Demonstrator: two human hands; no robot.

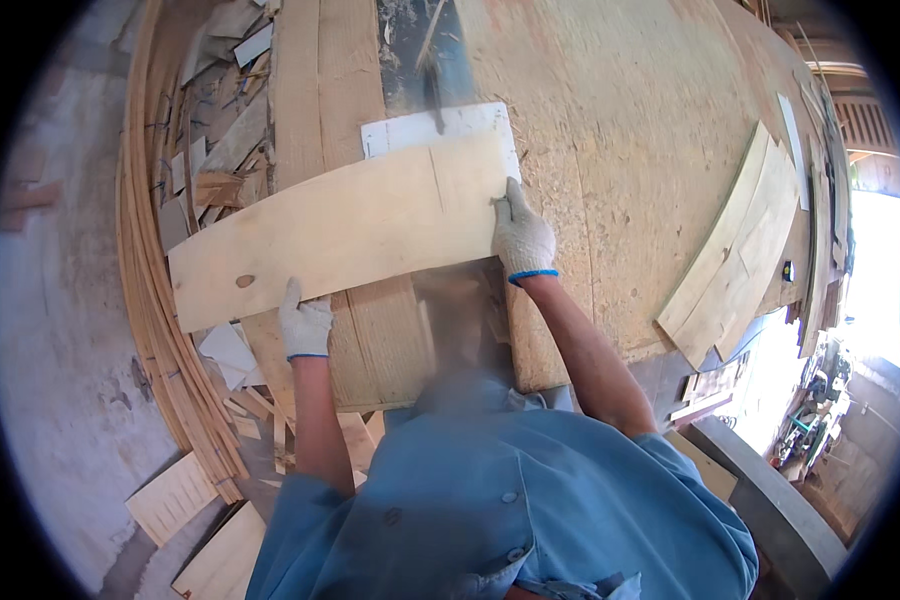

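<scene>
A long pale wooden board (340, 222) with a dark knot near its left end lies across the workbench in front of me. My left hand (305, 322), in a white knit glove, grips its near edge, thumb on top and the other fingers partly hidden beneath. At the right end my right hand (523, 235), also gloved, holds the board with the thumb along its corner. Under the board's far right part shows a white plate (440, 128), mostly covered. Beyond it a dark thin upright part (433, 85) stands over a dark strip in the bench.
The wooden workbench (630, 130) spreads to the right, with several thin boards (735, 245) stacked on it. Long wooden strips (142, 240) run along the left side beside a heap of offcuts (235, 130). More boards (220, 555) lie low at the lower left.
</scene>
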